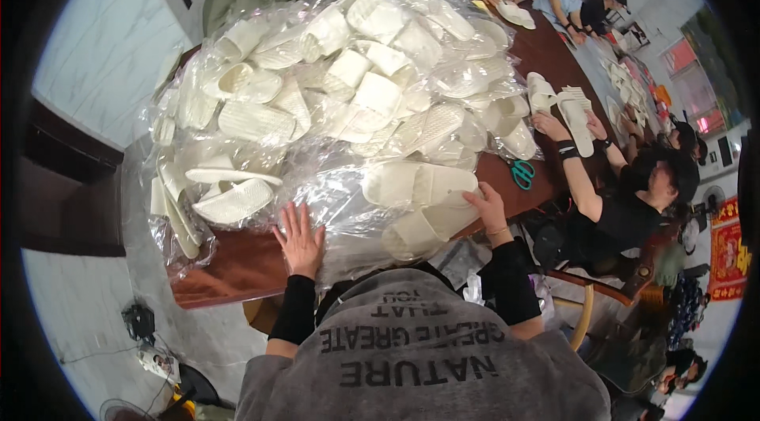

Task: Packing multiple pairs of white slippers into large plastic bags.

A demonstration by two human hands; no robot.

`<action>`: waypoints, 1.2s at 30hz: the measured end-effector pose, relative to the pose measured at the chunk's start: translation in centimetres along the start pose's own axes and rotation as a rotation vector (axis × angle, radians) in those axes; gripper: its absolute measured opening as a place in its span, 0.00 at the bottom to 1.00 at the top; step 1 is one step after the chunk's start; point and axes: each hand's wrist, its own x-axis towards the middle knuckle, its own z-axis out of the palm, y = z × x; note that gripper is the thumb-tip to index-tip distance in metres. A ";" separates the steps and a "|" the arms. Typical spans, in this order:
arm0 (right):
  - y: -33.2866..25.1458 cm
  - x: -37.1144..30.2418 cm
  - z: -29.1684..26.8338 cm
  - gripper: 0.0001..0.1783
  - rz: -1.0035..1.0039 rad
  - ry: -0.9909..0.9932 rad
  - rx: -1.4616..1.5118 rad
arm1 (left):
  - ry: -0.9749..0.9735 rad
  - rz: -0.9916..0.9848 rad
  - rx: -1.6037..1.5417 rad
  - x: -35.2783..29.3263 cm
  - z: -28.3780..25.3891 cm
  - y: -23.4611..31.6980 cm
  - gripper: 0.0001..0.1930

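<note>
Cream-white slippers [372, 96] lie heaped over the table on a large clear plastic bag [305, 168]. My left hand [301, 243] rests with fingers spread on the plastic near the table's front edge, holding nothing. At the right, my right hand [486, 210] grips the end of a cream slipper [431, 227] at the near side of the heap. Just beyond it another slipper [416, 183] lies sideways, its end close to my right fingers. My right thumb is partly hidden.
Green-handled scissors [522, 174] lie on the brown table [229, 263] to the right of the heap. A co-worker [617, 203] at the right holds slippers [574, 116]. More people work along the far right. A dark cabinet [71, 176] stands at left.
</note>
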 end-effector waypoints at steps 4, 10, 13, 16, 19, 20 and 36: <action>-1.9 1.1 -5.5 0.18 -0.019 0.152 -0.117 | -0.032 -0.036 0.081 -0.1 0.0 0.1 0.37; -7.4 4.2 -20.4 0.17 -0.065 0.293 -0.139 | -0.042 -0.035 0.096 -0.1 -0.9 0.8 0.36; -11.1 6.7 -23.8 0.15 -0.129 0.407 0.222 | -0.061 -0.050 0.088 0.1 -0.9 1.0 0.36; -12.3 10.6 -26.5 0.17 -0.098 0.486 0.277 | -0.068 -0.053 0.067 0.3 -1.1 1.5 0.36; -9.1 17.8 -27.9 0.23 0.004 0.515 0.643 | -0.077 -0.059 0.074 0.6 -1.1 1.7 0.36; -8.6 19.5 -25.9 0.22 0.018 0.451 0.705 | -0.079 -0.078 0.094 0.3 -1.1 1.3 0.36; 6.1 26.4 -19.4 0.14 0.258 0.085 0.221 | -0.130 -0.136 0.171 -0.9 -1.3 0.5 0.36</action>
